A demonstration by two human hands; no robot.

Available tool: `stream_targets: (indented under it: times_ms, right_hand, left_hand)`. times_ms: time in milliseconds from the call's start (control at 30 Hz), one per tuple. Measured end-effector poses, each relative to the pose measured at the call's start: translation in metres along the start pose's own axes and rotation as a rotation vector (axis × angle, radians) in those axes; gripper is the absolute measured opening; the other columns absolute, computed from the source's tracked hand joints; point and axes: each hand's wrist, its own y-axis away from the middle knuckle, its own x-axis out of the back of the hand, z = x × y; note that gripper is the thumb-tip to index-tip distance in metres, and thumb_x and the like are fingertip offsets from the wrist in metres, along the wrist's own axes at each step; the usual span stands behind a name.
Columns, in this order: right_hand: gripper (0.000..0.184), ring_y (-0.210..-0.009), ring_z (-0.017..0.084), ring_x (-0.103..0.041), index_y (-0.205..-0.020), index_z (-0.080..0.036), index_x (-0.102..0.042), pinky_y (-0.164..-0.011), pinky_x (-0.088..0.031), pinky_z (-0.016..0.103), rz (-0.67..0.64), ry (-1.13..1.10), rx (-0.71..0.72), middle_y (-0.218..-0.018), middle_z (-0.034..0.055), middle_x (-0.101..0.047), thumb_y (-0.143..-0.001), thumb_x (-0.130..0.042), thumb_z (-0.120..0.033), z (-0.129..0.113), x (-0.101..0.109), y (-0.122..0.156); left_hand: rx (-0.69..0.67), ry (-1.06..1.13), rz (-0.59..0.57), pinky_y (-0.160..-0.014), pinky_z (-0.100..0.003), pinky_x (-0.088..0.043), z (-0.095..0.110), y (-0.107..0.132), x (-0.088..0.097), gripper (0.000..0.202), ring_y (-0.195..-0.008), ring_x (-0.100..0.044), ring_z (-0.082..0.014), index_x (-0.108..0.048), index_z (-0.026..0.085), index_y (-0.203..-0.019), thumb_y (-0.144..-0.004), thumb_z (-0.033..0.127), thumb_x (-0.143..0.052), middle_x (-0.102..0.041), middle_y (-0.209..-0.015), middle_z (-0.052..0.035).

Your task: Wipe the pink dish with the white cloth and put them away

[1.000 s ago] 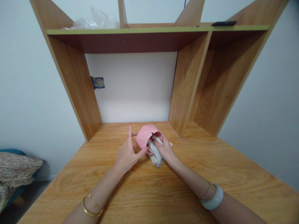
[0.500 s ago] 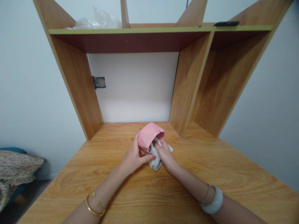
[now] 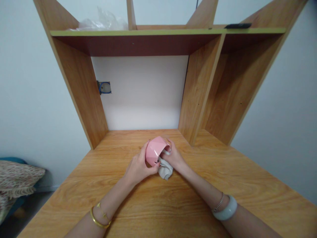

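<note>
A glossy pink faceted container (image 3: 155,149), shaped like a small bowl or pot, is tilted on its side with its mouth facing right and towards me. My left hand (image 3: 139,168) is wrapped round its left side, thumb near the lower rim. At the mouth, my right hand (image 3: 173,158) has its fingers inside, pressing a light grey cloth (image 3: 165,170) there. Part of that cloth hangs out below the rim between my hands. The right fingertips and the rest of the cloth are hidden within the container. A small notch shows in the lower rim.
Beneath my hands is a wooden desktop (image 3: 158,205). A shelf unit (image 3: 203,82) rises at its back, with a clear plastic bag (image 3: 104,23) and a dark flat object (image 3: 238,25) on the upper shelf. A fringed woven cloth (image 3: 19,175) lies at the left.
The pink container has turned in my left hand and sits slightly lower. My right hand has moved up along its mouth, and less of the cloth hangs out.
</note>
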Motion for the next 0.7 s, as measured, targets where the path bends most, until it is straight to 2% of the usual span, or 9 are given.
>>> stream_targets:
  times_ms: [67,167,267,400,467,533,600,633,700]
  right_hand:
    - [0.080,-0.070,0.019,-0.059,-0.128,-0.014,-0.026,-0.063,-0.042,0.029,0.007,0.162,-0.034,-0.078,0.0041,-0.063,-0.058,-0.063,-0.029,-0.004,0.006,0.001]
    - [0.078,-0.058,0.018,-0.057,-0.131,-0.015,-0.023,-0.055,-0.039,0.025,0.014,0.302,-0.025,-0.066,0.0014,-0.061,-0.064,-0.058,-0.032,-0.016,0.014,0.003]
    - [0.076,-0.051,0.016,-0.053,-0.133,-0.015,-0.021,-0.050,-0.034,0.024,0.039,0.410,0.007,-0.057,-0.0005,-0.058,-0.068,-0.054,-0.037,-0.027,0.019,0.005]
    - [0.076,-0.053,0.018,-0.053,-0.133,-0.015,-0.022,-0.050,-0.033,0.024,0.064,0.483,0.084,-0.056,-0.0001,-0.056,-0.071,-0.052,-0.045,-0.029,0.022,0.005]
    - [0.071,-0.059,0.020,-0.056,-0.131,-0.017,-0.028,-0.054,-0.035,0.026,0.066,0.534,0.114,-0.060,0.0022,-0.058,-0.072,-0.051,-0.048,-0.025,0.023,0.004]
    - [0.063,-0.069,0.022,-0.058,-0.127,-0.019,-0.035,-0.058,-0.036,0.027,0.058,0.568,0.124,-0.070,0.0051,-0.061,-0.073,-0.050,-0.050,-0.021,0.024,0.002]
    - [0.057,-0.077,0.023,-0.058,-0.123,-0.021,-0.039,-0.062,-0.037,0.028,0.050,0.580,0.103,-0.080,0.0074,-0.063,-0.075,-0.047,-0.050,-0.015,0.026,-0.001]
    - [0.055,-0.079,0.023,-0.058,-0.123,-0.021,-0.039,-0.062,-0.038,0.028,0.051,0.587,0.081,-0.084,0.0082,-0.063,-0.076,-0.046,-0.050,-0.013,0.028,-0.002]
    - [0.053,-0.083,0.024,-0.058,-0.123,-0.020,-0.038,-0.065,-0.038,0.030,0.060,0.615,0.036,-0.092,0.0100,-0.063,-0.079,-0.043,-0.048,-0.007,0.030,-0.005]
  left_hand:
    - [0.021,-0.001,-0.010,-0.074,-0.032,-0.046,0.001,0.000,0.000,0.081,-0.086,-0.060,-0.0220,-0.023,0.019,-0.134,-0.065,0.039,-0.060,-0.058,-0.107,-0.0086]
    - [0.052,0.017,-0.038,-0.070,-0.032,-0.047,0.001,0.000,0.001,0.080,-0.078,-0.060,-0.0222,-0.026,0.019,-0.133,-0.063,0.038,-0.061,-0.063,-0.096,-0.0073]
    - [0.106,0.087,-0.020,-0.072,-0.033,-0.046,0.000,-0.001,0.000,0.075,-0.080,-0.059,-0.0232,-0.035,0.018,-0.129,-0.062,0.035,-0.062,-0.063,-0.096,-0.0076]
    - [0.156,0.299,0.039,-0.082,-0.031,-0.043,-0.008,-0.007,-0.003,0.057,-0.093,-0.056,-0.0215,-0.047,0.017,-0.119,-0.064,0.024,-0.059,-0.060,-0.106,-0.0070]
    - [0.196,0.385,0.073,-0.080,-0.029,-0.044,-0.014,-0.011,-0.006,0.047,-0.091,-0.057,-0.0201,-0.053,0.015,-0.111,-0.065,0.022,-0.057,-0.062,-0.103,-0.0070]
    - [0.299,0.460,0.090,-0.063,-0.025,-0.048,-0.022,-0.014,-0.009,0.036,-0.072,-0.061,-0.0169,-0.057,0.013,-0.100,-0.066,0.023,-0.056,-0.066,-0.089,-0.0064]
    - [0.449,0.540,0.079,-0.039,-0.021,-0.042,-0.031,-0.016,-0.012,0.028,-0.042,-0.053,-0.0117,-0.059,0.012,-0.090,-0.068,0.030,-0.054,-0.064,-0.063,-0.0022]
    - [0.515,0.589,0.077,-0.031,-0.019,-0.036,-0.035,-0.017,-0.013,0.027,-0.032,-0.045,-0.0096,-0.058,0.012,-0.084,-0.069,0.034,-0.052,-0.058,-0.050,0.0011]
    - [0.598,0.705,0.087,-0.026,-0.018,-0.029,-0.041,-0.017,-0.014,0.026,-0.023,-0.035,-0.0073,-0.055,0.013,-0.071,-0.070,0.039,-0.051,-0.044,-0.034,0.0065]
